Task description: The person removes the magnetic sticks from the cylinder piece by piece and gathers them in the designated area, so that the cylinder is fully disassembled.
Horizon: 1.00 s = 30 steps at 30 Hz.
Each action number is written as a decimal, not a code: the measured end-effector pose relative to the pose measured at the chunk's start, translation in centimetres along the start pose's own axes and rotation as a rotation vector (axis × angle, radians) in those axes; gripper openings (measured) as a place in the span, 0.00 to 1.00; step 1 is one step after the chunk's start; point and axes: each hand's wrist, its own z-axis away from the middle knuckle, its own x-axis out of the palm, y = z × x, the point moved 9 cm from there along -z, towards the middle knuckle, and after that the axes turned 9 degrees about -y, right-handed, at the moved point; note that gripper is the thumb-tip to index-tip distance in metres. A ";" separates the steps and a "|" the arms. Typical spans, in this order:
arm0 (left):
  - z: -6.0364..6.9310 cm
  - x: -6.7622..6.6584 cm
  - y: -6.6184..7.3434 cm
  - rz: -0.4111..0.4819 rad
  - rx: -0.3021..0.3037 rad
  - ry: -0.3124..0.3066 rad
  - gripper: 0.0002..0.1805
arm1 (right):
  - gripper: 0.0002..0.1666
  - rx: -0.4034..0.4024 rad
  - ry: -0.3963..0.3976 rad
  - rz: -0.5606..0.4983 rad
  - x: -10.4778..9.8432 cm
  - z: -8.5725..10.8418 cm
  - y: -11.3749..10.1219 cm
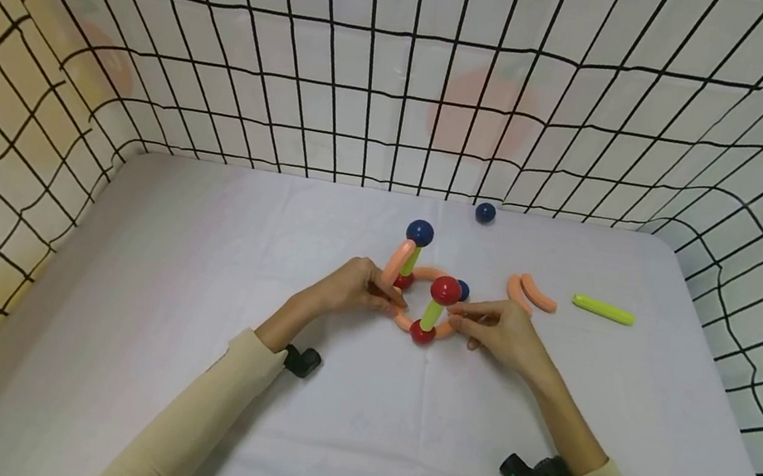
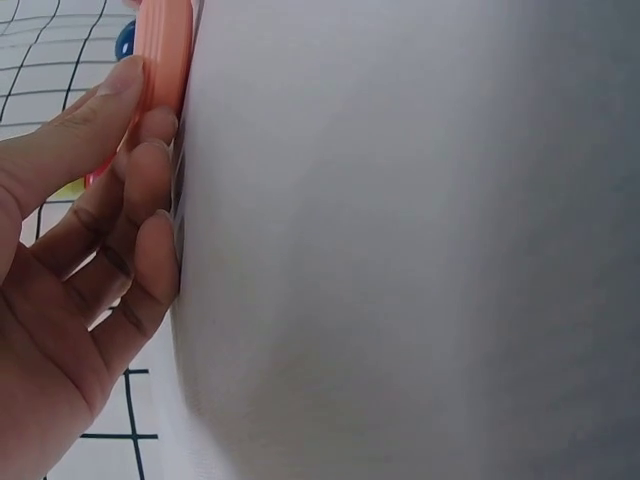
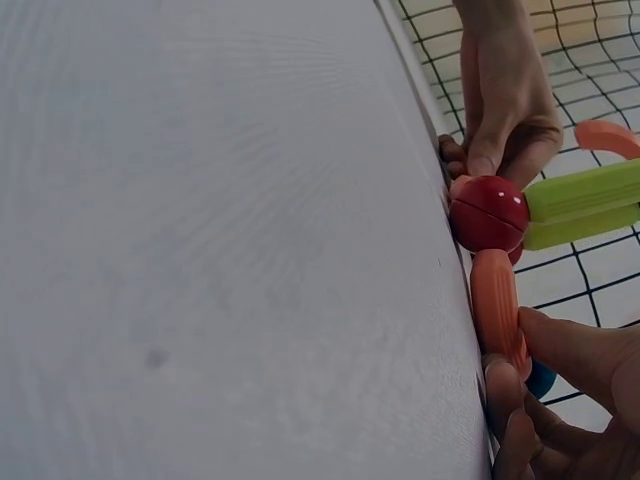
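A ring of orange curved pieces and balls lies on the table, with two green sticks rising from red balls. One stick is topped by a red ball [image 1: 445,290], the other by a blue ball [image 1: 420,233]. My left hand [image 1: 359,289] pinches an orange curved piece [image 2: 164,55] on the ring's left side. My right hand [image 1: 498,331] pinches another orange piece [image 3: 494,305], which meets the lower red ball [image 3: 488,214]. A further orange piece [image 1: 399,261] slants upward beside the rear stick. Another blue ball [image 1: 463,290] sits at the ring's right.
Two loose orange curved pieces [image 1: 539,293] and a green stick [image 1: 603,310] lie to the right of the ring. A loose blue ball [image 1: 485,212] is near the table's back edge. Black wire grid [image 1: 405,96] stands behind and along both sides.
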 end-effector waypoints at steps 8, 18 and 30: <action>0.7 0.4 0.2 -0.017 0.000 0.026 0.11 | 0.21 0.018 0.000 0.039 -0.4 -0.7 0.1; 1.3 1.4 0.6 -0.008 -0.005 0.035 0.10 | 0.17 0.026 -0.019 0.046 -0.5 -1.2 0.0; 2.3 2.5 1.5 -0.073 -0.008 0.033 0.13 | 0.11 -0.053 -0.025 0.061 -0.9 -2.2 -0.5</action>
